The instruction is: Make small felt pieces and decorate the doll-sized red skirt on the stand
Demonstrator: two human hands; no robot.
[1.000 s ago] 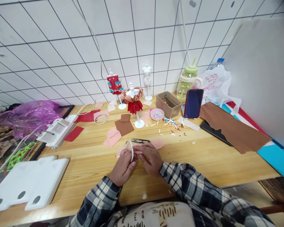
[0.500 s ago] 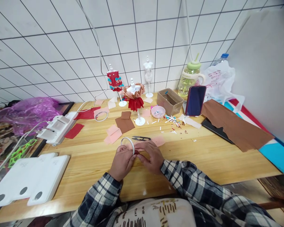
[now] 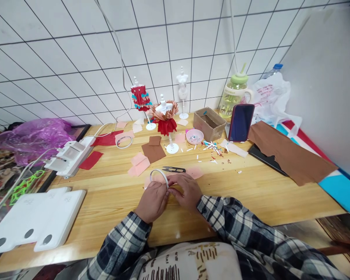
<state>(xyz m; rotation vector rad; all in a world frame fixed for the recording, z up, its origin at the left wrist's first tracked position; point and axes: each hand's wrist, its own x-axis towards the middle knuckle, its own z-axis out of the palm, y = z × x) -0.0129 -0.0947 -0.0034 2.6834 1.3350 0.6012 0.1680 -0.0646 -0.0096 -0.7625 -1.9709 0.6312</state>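
Observation:
Close to my body, my left hand (image 3: 153, 201) is closed around the lower part of a narrow white ring, which looks like a roll of tape (image 3: 160, 172). The roll stands upright above the fingers. My right hand (image 3: 187, 190) meets it from the right, thumb and forefinger bent together at the roll's near edge; what lies between those fingertips is mostly hidden. Just beyond the hands lie black thread snips (image 3: 174, 169), beside pink paper (image 3: 194, 172). Farther back, a small white dress form (image 3: 172, 147) wears a red skirt with a pinkish-brown ruffled top.
A second ring (image 3: 124, 147) lies on pink paper at left. Brown squares (image 3: 154, 152), a pink bowl (image 3: 195, 141) of small shiny bits, a cardboard box (image 3: 209, 132) and a propped phone (image 3: 241, 122) stand behind. White boards (image 3: 35, 217) and a power strip (image 3: 72, 159) occupy the left.
The roll has shifted very slightly to the right in the hands, and the right fingers have drawn in closer to it. Otherwise the view has only tilted a little.

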